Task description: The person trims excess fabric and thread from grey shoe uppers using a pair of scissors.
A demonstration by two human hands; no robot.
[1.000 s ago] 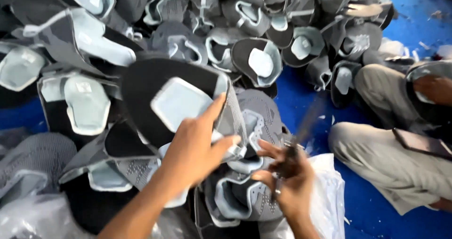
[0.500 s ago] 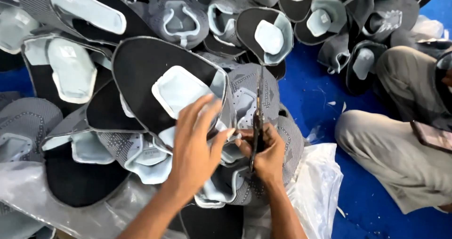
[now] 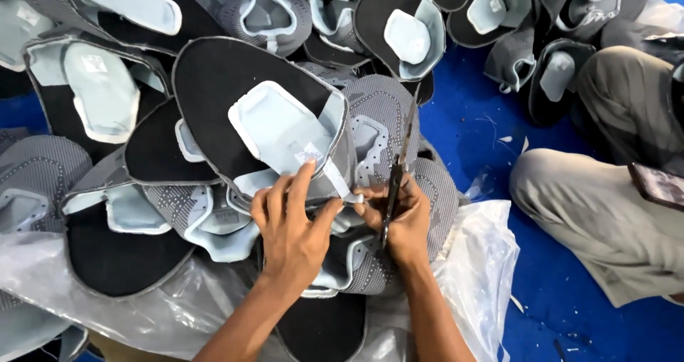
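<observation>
My left hand (image 3: 291,226) rests with fingers spread on a flat shoe upper (image 3: 235,98), black outside with a pale grey-blue lining patch (image 3: 274,130); the fingertips press its lower edge. My right hand (image 3: 402,223) is closed around a pair of scissors (image 3: 399,166) whose blades point up and away, beside a grey knitted upper (image 3: 381,130). The two hands almost touch at a pale strip of lining on the upper's edge.
Many more black and grey shoe uppers (image 3: 100,91) lie piled to the left and at the back (image 3: 399,27). Clear plastic sheeting (image 3: 470,262) lies under the pile on a blue floor (image 3: 477,105). Another person's bent legs in khaki trousers (image 3: 605,205) sit at the right.
The view has shifted down the pile. My right hand with the scissors has come in from the right and now meets my left hand at the upper's edge.
</observation>
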